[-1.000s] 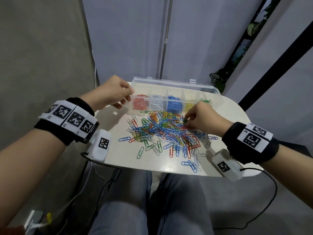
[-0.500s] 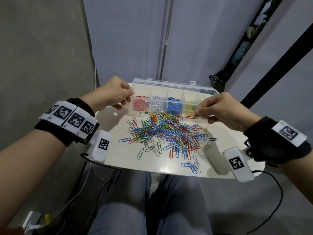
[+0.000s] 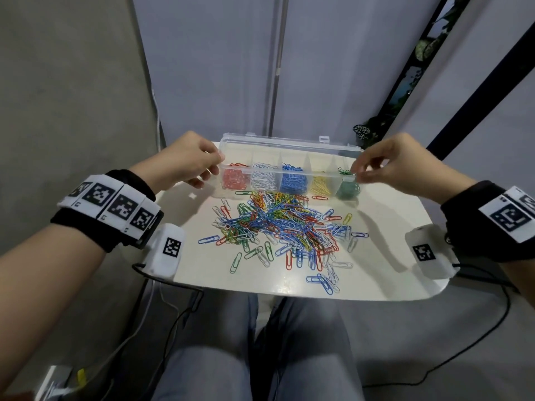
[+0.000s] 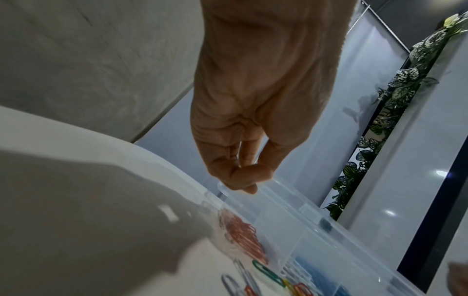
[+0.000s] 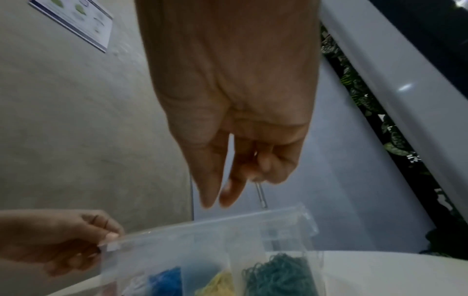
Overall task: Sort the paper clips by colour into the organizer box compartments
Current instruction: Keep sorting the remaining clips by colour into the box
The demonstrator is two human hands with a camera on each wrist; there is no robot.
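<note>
Black wristbands (image 3: pixel 115 209) with white square-code tags; white wrist camera boxes (image 3: pixel 166 250) — black cables; grey-blue trousers (image 3: pixel 202 357).

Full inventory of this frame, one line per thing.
Clear plastic organizer box: one, lid open, table's far edge.
Sorted paper clips: five compartments, left to right red, white, blue, yellow, green.
Loose paper clips: many, mixed colours, mid-table pile.
Table: one, cream.
Leafy plant: one, behind table, right.
Wrist cameras: two, white.
Left hand: grips box's left end.
Right hand: over green compartment, seems empty.
</note>
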